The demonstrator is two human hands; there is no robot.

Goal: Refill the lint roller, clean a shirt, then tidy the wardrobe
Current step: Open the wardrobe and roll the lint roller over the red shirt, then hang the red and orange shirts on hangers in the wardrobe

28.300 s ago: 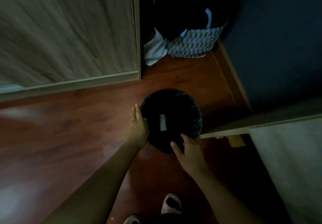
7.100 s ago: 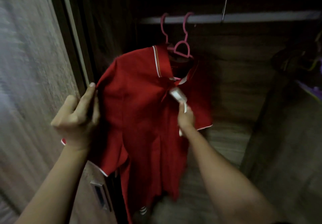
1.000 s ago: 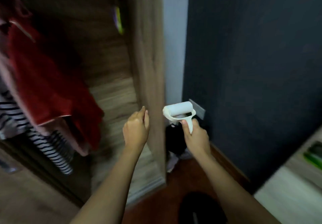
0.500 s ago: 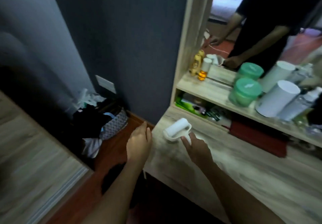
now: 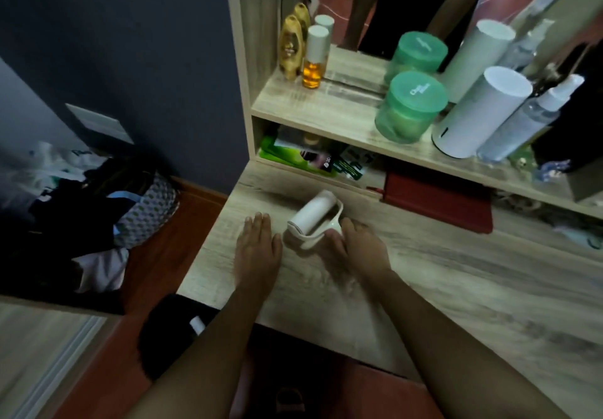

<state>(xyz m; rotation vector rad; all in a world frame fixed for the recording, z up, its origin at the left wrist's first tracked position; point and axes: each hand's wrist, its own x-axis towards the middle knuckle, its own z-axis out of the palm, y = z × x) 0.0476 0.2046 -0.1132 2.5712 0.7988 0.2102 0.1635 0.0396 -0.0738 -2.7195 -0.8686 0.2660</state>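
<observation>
The white lint roller (image 5: 312, 216) lies on the light wooden dressing table (image 5: 456, 288), its roll pointing toward the back. My right hand (image 5: 357, 247) is shut on its handle, low on the tabletop. My left hand (image 5: 257, 249) hovers flat and open just left of the roller, fingers together, holding nothing. The wardrobe's wooden door (image 5: 39, 343) shows only at the lower left. The shirt is out of view.
A shelf (image 5: 326, 115) over the table holds two amber bottles (image 5: 301, 50), green-lidded jars (image 5: 409, 107), a white cylinder (image 5: 479, 112) and a clear bottle (image 5: 528, 118). A full laundry basket (image 5: 98, 203) stands at the dark wall. A black bin (image 5: 176, 330) sits beside the table.
My view swung from the wardrobe to the dressing table. My right hand has lowered the lint roller onto the tabletop, and my left hand came down beside it.
</observation>
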